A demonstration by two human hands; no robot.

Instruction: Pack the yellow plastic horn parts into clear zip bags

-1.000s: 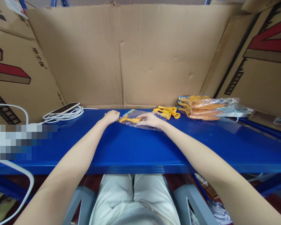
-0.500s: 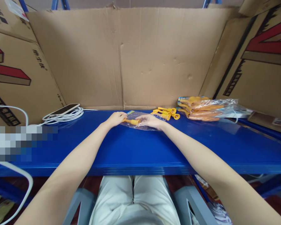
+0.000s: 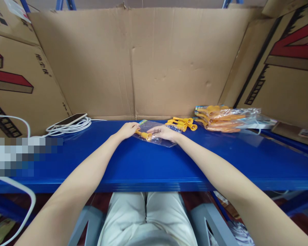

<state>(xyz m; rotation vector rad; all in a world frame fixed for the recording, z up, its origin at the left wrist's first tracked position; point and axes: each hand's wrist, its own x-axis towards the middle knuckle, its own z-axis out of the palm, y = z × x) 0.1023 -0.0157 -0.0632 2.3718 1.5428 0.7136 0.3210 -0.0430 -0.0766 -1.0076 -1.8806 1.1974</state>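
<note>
My left hand (image 3: 129, 130) has its fingers closed round the narrow end of a yellow toy trumpet (image 3: 146, 136), whose flared end points right. A clear plastic bag (image 3: 164, 142) with a printed strip at its upper left lies beneath both hands on the blue table. From the right side, my right hand (image 3: 165, 133) grips the bag, fingers bent close to the trumpet's bell. Whether the trumpet lies inside the bag or on top is hard to make out. Several loose yellow toy trumpets (image 3: 186, 126) lie just beyond my right hand.
On the right is a stack of bagged yellow trumpets (image 3: 218, 119). A phone (image 3: 70, 119) rests on a coiled white cable (image 3: 78, 126) at the left. Cardboard (image 3: 169, 65) walls in the back and sides of the blue table (image 3: 149, 167).
The trumpet's bell has swung slightly toward me and left. The bag has spread nearer the front, and my right fingers have shifted a little left.
</note>
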